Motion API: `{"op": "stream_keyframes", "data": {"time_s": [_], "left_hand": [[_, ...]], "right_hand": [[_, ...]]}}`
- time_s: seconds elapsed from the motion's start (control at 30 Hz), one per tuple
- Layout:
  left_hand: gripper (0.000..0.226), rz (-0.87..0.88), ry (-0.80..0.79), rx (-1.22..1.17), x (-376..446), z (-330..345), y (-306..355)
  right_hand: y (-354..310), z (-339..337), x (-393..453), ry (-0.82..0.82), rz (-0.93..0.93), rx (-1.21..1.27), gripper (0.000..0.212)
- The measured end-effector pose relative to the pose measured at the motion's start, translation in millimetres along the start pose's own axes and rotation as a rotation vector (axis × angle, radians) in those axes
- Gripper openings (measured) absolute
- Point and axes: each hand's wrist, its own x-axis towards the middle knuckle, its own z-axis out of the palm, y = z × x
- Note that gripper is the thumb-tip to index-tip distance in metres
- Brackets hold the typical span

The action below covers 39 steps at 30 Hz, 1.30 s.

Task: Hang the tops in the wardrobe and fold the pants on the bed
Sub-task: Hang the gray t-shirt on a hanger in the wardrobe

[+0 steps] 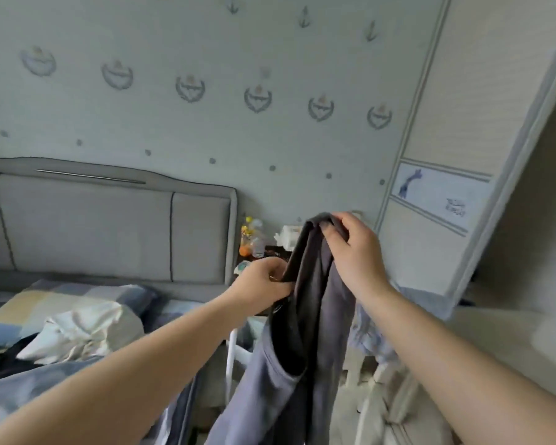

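Your hands hold a grey garment [305, 303] up in the air, right of the bed [61, 316]: your left hand [264, 282] grips its edge lower down, your right hand [353, 248] pinches the top fold. The wardrobe [463, 175] stands at far right.

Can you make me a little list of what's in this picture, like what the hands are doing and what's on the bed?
held thing: grey garment, hanging down in the air
left hand: grips the garment's edge, lower down
right hand: grips the garment's top
bed: on the left, with a checked cover
on the bed: white crumpled cloth, dark cloth beside it
headboard: grey, padded
wardrobe: on the right
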Motion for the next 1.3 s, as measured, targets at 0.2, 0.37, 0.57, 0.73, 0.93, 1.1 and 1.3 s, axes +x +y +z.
{"op": "stream_keyframes", "data": {"time_s": [0.2,0.37,0.57,0.73,0.93,1.1,1.3], "left_hand": [[0.012,0.022,-0.123,0.14,32.5,106.8,31.7],[0.008,0.018,-0.129,0.242,68.0,165.3,57.9],[0.011,-0.147,-0.32,-0.079,106.7,240.6,120.4],[0.012,-0.258,-0.645,-0.582,133.7,294.1,156.9],[0.046,-0.211,-0.884,-0.91,161.9,349.8,188.5],[0.064,-0.218,-0.863,-1.152,218.2,391.9,197.4],[0.039,-0.161,-0.816,-1.411,301.3,439.9,233.5]], "right_hand": [[51.0,-145.0,26.7,0.191,0.056,-0.138,0.008],[101.6,-254.6,36.5,0.329,0.123,-0.211,0.013],[149.9,-365.9,27.7,0.388,0.178,-0.336,0.017],[182.3,-431.8,24.4,0.482,0.259,-0.43,0.022],[223.2,-477.6,26.4,0.61,0.336,-0.461,0.027],[262.4,-498.3,34.5,0.654,0.373,-0.526,0.02],[305.6,-518.1,64.1,0.722,0.37,-0.562,0.022]]}}
